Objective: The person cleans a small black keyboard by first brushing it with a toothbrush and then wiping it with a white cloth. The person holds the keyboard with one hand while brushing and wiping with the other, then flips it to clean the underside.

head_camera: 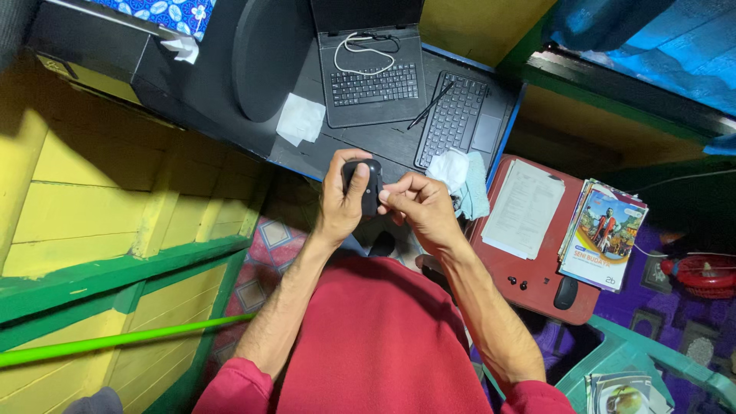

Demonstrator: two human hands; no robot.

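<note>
Left hand (pixel 341 201) wrapped around black mouse (pixel 366 184), long axis pointing toward laptop (pixel 373 73); right hand (pixel 420 207) pinches mouse's side, just below laptop

— From my feed, what's worn?
— A red top (pixel 376 345), plain, no print I can make out. Sleeves (pixel 230 387) are pushed up near the elbows, bunched in folds.
— Anything on the hands (pixel 341 201)?
— I see no gloves; forearms are uncovered.
</note>
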